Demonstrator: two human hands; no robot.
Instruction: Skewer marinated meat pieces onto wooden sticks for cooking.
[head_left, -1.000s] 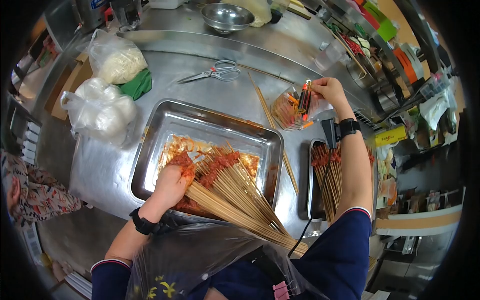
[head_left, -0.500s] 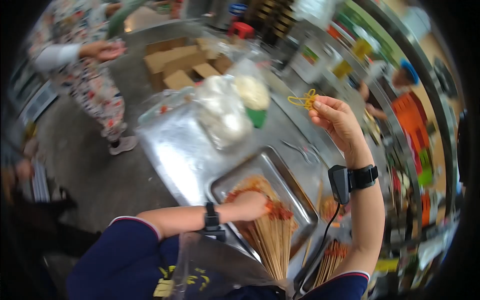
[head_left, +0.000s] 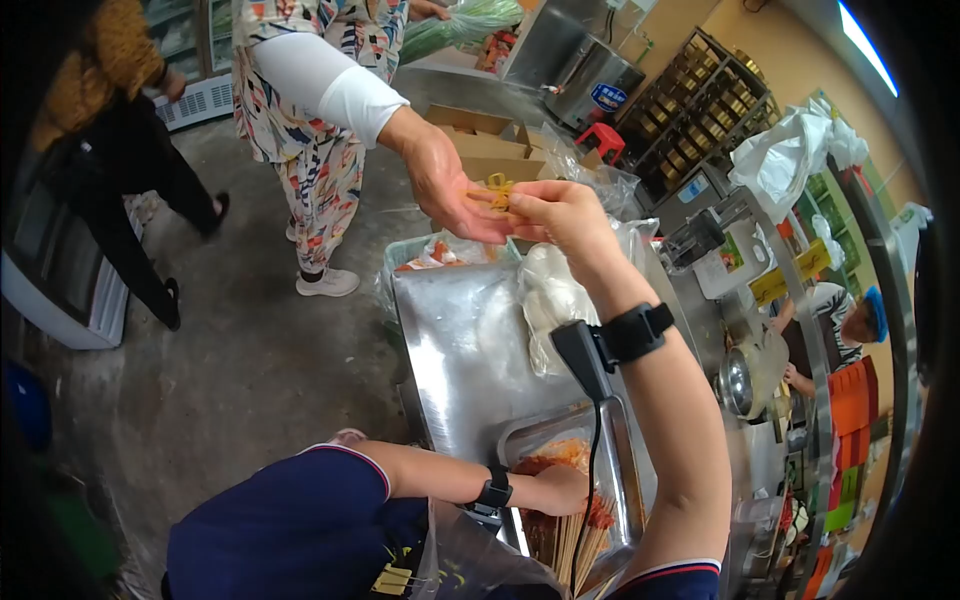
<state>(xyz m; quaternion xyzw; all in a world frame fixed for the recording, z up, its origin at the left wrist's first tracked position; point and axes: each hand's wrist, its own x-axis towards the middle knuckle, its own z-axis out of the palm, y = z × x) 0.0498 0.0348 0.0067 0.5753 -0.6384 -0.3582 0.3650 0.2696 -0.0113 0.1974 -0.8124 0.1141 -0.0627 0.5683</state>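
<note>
Two hands | right hand (head_left: pixel 560 215) outstretched, grip pinching rubber bands (head_left: pixel 497 187) over co-worker's palm (head_left: pixel 450 195) | left hand (head_left: pixel 562 490) clamps skewers (head_left: pixel 575 545)

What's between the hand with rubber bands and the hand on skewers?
Head view: a white bag on the steel table, between right hand with rubber bands and left hand gripping skewers.

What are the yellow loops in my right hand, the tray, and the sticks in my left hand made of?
The yellow loops pinched in the right hand look like rubber: thin, floppy. The tray looks like stainless steel: shiny grey, reflective. The sticks held in the left hand seem bamboo or wood: pale, matte, thin.
</note>
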